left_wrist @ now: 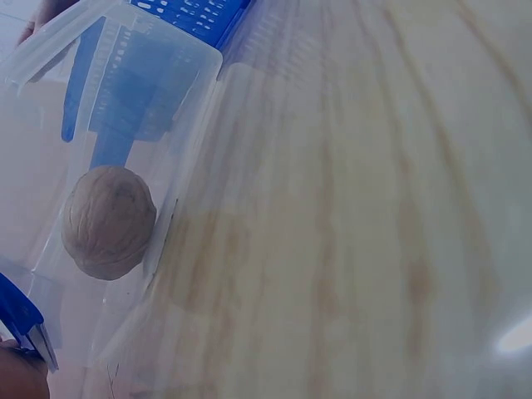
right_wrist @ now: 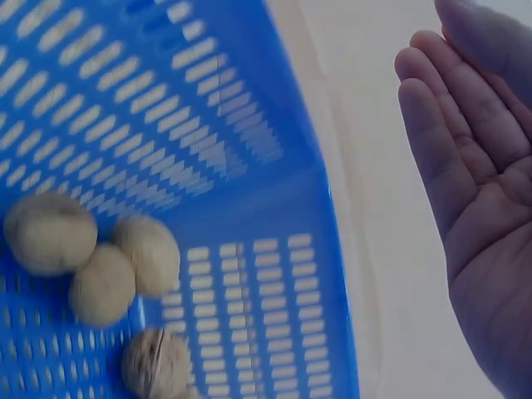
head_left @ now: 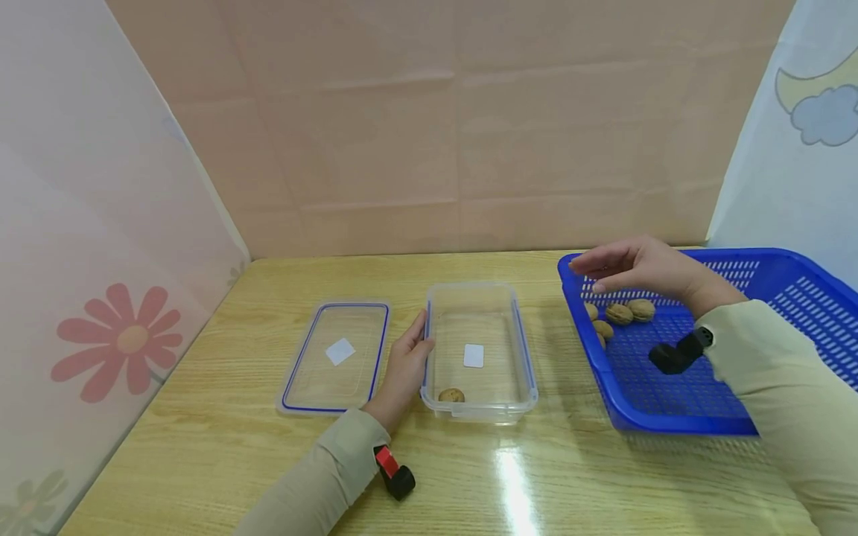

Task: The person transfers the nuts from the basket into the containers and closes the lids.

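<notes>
A clear plastic food container (head_left: 499, 327) with a blue-edged rim stands on the table, and one walnut (head_left: 451, 395) lies in its near left corner. My left hand (head_left: 401, 376) holds the container's left side, thumb at the rim. In the left wrist view the walnut (left_wrist: 109, 223) shows through the clear wall. My right hand (head_left: 646, 269) is raised over the far left part of a blue plastic basket (head_left: 606, 391), fingers loosely bent and nothing in them. Below it, several walnuts (head_left: 619, 314) lie in the basket's left end. The right wrist view shows the palm (right_wrist: 490, 224) bare beside the basket rim.
A clear lid (head_left: 315, 383) with a blue seal and a white label lies flat on the wooden table (head_left: 221, 417), left of the container. A plain draped wall (head_left: 375, 149) stands behind, with printed panels on both sides.
</notes>
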`<state>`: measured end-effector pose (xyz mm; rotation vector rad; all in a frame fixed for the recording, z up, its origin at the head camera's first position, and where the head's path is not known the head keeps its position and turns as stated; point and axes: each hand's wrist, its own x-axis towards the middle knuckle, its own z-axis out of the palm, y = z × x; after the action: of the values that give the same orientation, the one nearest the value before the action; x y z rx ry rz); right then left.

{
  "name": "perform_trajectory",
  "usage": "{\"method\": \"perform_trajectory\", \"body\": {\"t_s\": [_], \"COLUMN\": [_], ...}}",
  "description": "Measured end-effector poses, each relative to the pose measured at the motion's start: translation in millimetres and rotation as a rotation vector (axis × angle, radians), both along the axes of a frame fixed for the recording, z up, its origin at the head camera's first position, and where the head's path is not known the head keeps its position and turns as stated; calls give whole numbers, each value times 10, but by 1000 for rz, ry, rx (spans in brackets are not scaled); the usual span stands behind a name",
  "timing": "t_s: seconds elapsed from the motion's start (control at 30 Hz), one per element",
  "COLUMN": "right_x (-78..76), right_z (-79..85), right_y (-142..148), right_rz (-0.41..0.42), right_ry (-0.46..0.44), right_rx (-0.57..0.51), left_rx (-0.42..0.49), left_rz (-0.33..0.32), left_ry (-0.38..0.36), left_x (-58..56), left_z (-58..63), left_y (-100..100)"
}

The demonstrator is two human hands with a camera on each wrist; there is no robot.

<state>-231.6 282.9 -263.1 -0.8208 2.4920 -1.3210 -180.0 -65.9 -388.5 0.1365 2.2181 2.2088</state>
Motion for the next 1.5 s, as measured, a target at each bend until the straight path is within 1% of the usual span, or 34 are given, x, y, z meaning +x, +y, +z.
{"method": "perform_trajectory", "body": {"t_s": [0.17,0.5,0.67,0.77,0.9,1.03,1.17,1.23,1.5], "right_x": [3,-3,-6,-8,-9,-14,-27,-30,-8], "right_z": [-66,-152,-205,-234,-251,-264,-302,-328,-394], "right_y": [183,474,559,596,661,740,807,837,883], "right_rz": [-39,-97,-172,-204,-215,-248,-292,-301,-311], "right_ry": [4,33,28,17,-5,-33,-64,-77,-91], "right_rx": [25,66,110,128,152,224,301,322,334], "left_rx": [4,3,-1,-4,-13,-24,-22,-18,-18], "left_rz": [-2,-10,-3,3,7,7,2,-1,-7], "left_ry": [-10,7,-3,-2,17,27,24,20,18], "left_x": [4,-10,-6,-1,10,21,21,21,26], "left_z": [-3,-3,2,-1,4,18,14,14,27], "left_y": [12,16,19,11,3,-1,-4,-1,9]}}
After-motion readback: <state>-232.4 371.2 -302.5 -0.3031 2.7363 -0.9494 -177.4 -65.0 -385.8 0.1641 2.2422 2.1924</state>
